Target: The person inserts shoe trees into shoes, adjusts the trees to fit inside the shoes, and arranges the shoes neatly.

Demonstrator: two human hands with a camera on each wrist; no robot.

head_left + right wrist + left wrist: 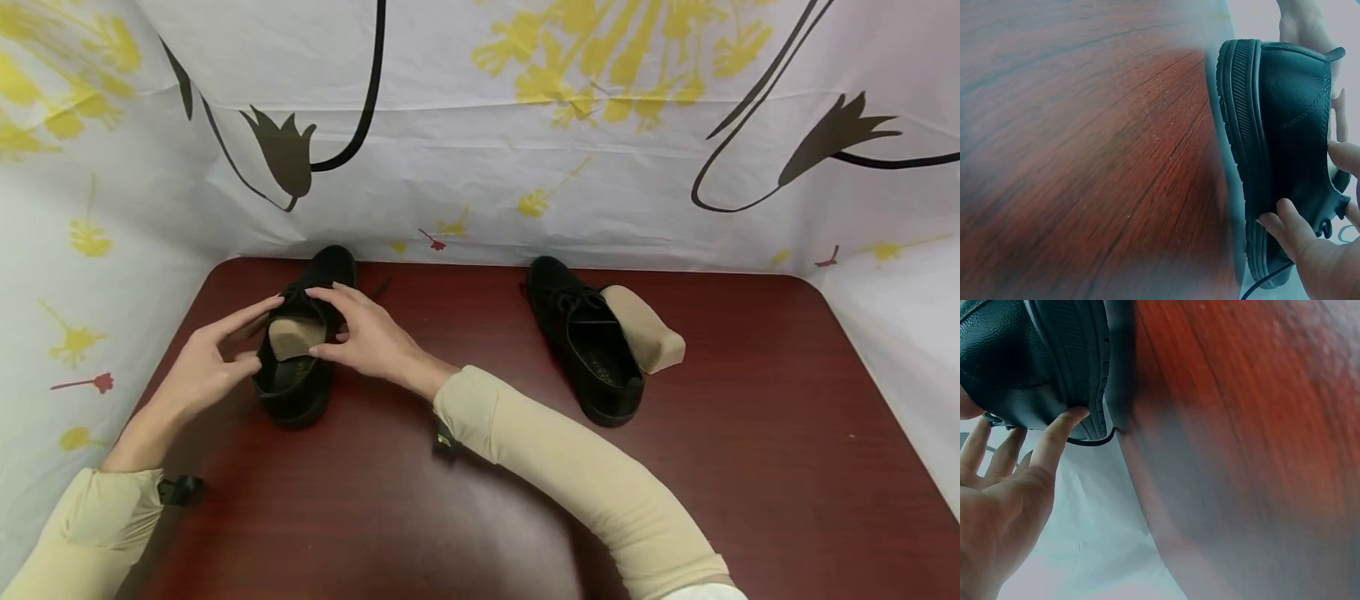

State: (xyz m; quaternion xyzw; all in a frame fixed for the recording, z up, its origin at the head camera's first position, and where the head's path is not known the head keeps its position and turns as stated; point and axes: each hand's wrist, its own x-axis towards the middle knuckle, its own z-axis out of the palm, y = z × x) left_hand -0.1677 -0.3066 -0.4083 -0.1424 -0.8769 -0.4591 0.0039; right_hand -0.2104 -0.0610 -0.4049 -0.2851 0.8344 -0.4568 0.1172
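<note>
Inside grained shoe (300,410); rounded insert (296,338)

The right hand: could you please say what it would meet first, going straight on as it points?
The right hand would first meet the left shoe, which it touches; beyond, probably the left hand, though depth is unclear.

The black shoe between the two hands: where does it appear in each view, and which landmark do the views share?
Head: the black shoe is left of centre, toe pointing away.
Left wrist: the black shoe is in the upper left corner, partly cut off.
Right wrist: the black shoe is at the right, toe downward.
Shared landmark: the reddish-brown table.
</note>
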